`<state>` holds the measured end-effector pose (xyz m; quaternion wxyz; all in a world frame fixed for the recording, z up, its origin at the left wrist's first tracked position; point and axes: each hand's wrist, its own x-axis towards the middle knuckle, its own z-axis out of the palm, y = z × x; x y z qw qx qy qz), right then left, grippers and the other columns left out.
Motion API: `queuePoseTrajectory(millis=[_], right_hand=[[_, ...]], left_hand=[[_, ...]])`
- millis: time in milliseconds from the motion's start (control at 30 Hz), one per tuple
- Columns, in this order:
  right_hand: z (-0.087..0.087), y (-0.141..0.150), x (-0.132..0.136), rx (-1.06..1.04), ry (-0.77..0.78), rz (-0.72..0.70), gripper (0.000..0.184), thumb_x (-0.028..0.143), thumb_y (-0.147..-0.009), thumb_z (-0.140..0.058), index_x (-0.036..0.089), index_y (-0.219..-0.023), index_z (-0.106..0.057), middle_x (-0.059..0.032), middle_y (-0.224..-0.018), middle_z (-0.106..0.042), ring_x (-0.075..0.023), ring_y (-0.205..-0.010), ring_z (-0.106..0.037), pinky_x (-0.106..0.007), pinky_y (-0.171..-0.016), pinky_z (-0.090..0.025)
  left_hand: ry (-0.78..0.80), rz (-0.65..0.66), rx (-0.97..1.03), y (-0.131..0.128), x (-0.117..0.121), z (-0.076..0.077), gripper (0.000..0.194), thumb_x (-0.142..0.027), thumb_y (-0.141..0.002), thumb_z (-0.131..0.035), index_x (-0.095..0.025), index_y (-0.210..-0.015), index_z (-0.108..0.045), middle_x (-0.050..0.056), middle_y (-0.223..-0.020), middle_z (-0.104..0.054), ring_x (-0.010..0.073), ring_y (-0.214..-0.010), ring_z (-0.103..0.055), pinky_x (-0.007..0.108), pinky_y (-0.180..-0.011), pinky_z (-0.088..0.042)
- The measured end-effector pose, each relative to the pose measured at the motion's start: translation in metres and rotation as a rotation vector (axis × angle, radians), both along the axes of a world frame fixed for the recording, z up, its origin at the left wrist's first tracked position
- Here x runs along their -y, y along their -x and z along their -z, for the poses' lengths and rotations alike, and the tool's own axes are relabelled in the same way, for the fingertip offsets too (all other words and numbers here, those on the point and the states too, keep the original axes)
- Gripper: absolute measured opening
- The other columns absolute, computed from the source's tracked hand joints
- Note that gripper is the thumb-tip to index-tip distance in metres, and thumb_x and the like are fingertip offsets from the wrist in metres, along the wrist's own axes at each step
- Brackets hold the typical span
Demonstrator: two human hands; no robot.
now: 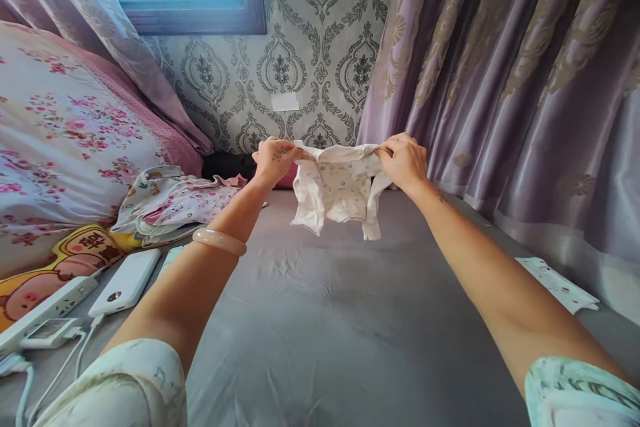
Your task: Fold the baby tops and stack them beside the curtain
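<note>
Presently, white garment [345,180] hangs in the air above the grey sheet [320,320], arms stretched out to it. Left hand [276,159]: grip pinched on one end of its upper edge. Right hand [404,159]: grip pinched on the other end; edge drawn out between, lower parts dangling. Off left, clothes pile [180,203] against floral bedding [80,120]; nearer, power bank [125,283] beside power strip [50,310]. Off right, folded cloth [557,283] near curtain [450,67].
</note>
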<state>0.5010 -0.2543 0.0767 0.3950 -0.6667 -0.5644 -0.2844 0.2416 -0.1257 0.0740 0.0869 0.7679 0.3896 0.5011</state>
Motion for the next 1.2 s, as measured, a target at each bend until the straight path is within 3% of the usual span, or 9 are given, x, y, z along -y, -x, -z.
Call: queuePoseTrajectory(millis=[200, 433, 600, 733, 867, 1033, 1133, 1200], right_hand=[[0.005, 0.000, 0.000, -0.178, 0.103, 0.005, 0.025, 0.041, -0.089, -0.055, 0.022, -0.086, -0.072, -0.0078, -0.081, -0.067, -0.0246, -0.077, -0.059, -0.033, -0.066, -0.038], [0.012, -0.002, 0.000, -0.157, 0.113, 0.002, 0.028, 0.042, -0.091, -0.051, 0.021, -0.082, -0.066, -0.0080, -0.080, -0.068, -0.0237, -0.076, -0.059, -0.032, -0.066, -0.038], [0.016, -0.003, 0.002, -0.047, -0.020, -0.106, 0.035, 0.046, -0.096, -0.042, 0.019, -0.085, -0.062, -0.0088, -0.086, -0.066, -0.0221, -0.080, -0.058, -0.032, -0.071, -0.040], [0.013, 0.003, 0.025, 0.015, -0.059, -0.203, 0.040, 0.053, -0.095, -0.043, 0.020, -0.083, -0.062, -0.0068, -0.083, -0.064, -0.0199, -0.077, -0.057, -0.031, -0.070, -0.041], [-0.007, 0.014, 0.071, -0.116, 0.074, -0.281, 0.042, 0.061, -0.086, -0.056, 0.019, -0.083, -0.066, -0.0013, -0.069, -0.061, -0.0152, -0.065, -0.054, -0.028, -0.060, -0.040], [-0.041, 0.021, 0.112, -0.490, 0.313, -0.478, 0.042, 0.059, -0.075, -0.070, 0.018, -0.082, -0.067, -0.0017, -0.069, -0.064, -0.0112, -0.055, -0.052, -0.023, -0.048, -0.038], [-0.045, 0.015, 0.107, -0.676, 0.472, -0.540, 0.041, 0.056, -0.069, -0.076, 0.018, -0.082, -0.067, -0.0023, -0.071, -0.066, -0.0128, -0.055, -0.055, -0.025, -0.047, -0.042], [-0.031, 0.008, 0.092, -0.701, 0.607, -0.528, 0.042, 0.055, -0.065, -0.078, 0.017, -0.081, -0.068, -0.0019, -0.070, -0.065, -0.0128, -0.056, -0.055, -0.024, -0.048, -0.042]], left_hand=[[0.113, 0.093, 0.117, -0.012, -0.008, 0.007, 0.020, -0.035, -0.075, -0.063, -0.016, -0.073, -0.068, -0.001, -0.063, -0.057, 0.0176, -0.075, -0.055, 0.027, -0.068, -0.040], [0.129, 0.147, 0.191, -0.018, -0.017, 0.017, 0.020, -0.032, -0.076, -0.057, -0.015, -0.074, -0.065, -0.002, -0.060, -0.052, 0.0124, -0.062, -0.048, 0.023, -0.058, -0.035], [0.057, 0.117, 0.230, -0.017, -0.004, 0.022, 0.020, -0.031, -0.082, -0.050, -0.016, -0.082, -0.063, -0.003, -0.062, -0.049, 0.0106, -0.059, -0.044, 0.021, -0.056, -0.032], [-0.049, 0.115, 0.232, 0.000, 0.018, 0.024, 0.021, -0.033, -0.086, -0.050, -0.017, -0.086, -0.064, -0.004, -0.061, -0.047, 0.0101, -0.058, -0.042, 0.021, -0.054, -0.031], [-0.047, 0.210, 0.183, 0.037, 0.056, 0.006, 0.025, -0.037, -0.084, -0.057, -0.015, -0.089, -0.068, -0.002, -0.066, -0.055, 0.0101, -0.061, -0.047, 0.021, -0.055, -0.036], [0.151, 0.270, 0.125, 0.076, 0.103, -0.040, 0.037, -0.042, -0.078, -0.070, -0.010, -0.095, -0.071, 0.002, -0.074, -0.063, 0.0080, -0.061, -0.051, 0.021, -0.056, -0.042], [0.317, 0.266, 0.045, 0.079, 0.098, -0.050, 0.036, -0.043, -0.078, -0.069, -0.012, -0.097, -0.071, 0.000, -0.070, -0.062, 0.0065, -0.055, -0.050, 0.021, -0.055, -0.043], [0.466, 0.284, -0.078, 0.073, 0.076, -0.035, 0.034, -0.044, -0.075, -0.070, -0.014, -0.090, -0.072, -0.002, -0.063, -0.060, 0.0070, -0.050, -0.049, 0.021, -0.050, -0.041]])
